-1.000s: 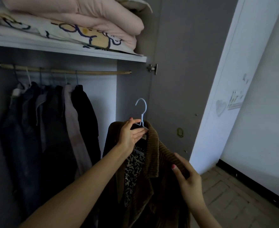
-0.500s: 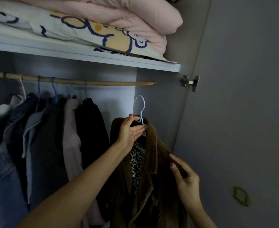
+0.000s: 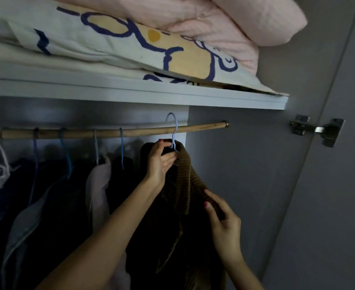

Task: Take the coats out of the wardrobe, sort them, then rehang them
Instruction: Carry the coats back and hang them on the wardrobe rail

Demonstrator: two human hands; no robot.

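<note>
**Brown coat at the rail, hook over the rod**

Grey wardrobe interior, dim. Wooden rod (image 3: pixel 109 131) runs 9 to 3 o'clock under a white shelf (image 3: pixel 130 91) stacked with folded bedding (image 3: pixel 130 42). Several dark and pale coats (image 3: pixel 97 185) hang at 8 to 9 o'clock of the hands.

Brown coat (image 3: pixel 185 181) hangs at centre on a pale blue hanger (image 3: pixel 173 130), its hook crossing the rod; whether it bears weight, cannot tell. Left hand (image 3: pixel 161 162) pinches the hanger neck at the collar. Right hand (image 3: pixel 224 222), at 5 o'clock, clasps the coat's shoulder, fingers curled into the cloth.

Judgement: ribbed, thick cloth, soft and fairly heavy; it may slide off a thin hanger. Best held at the hanger neck, shoulder steadied.

No legible writing; bedding shows only a blue-and-yellow cartoon print.
</note>
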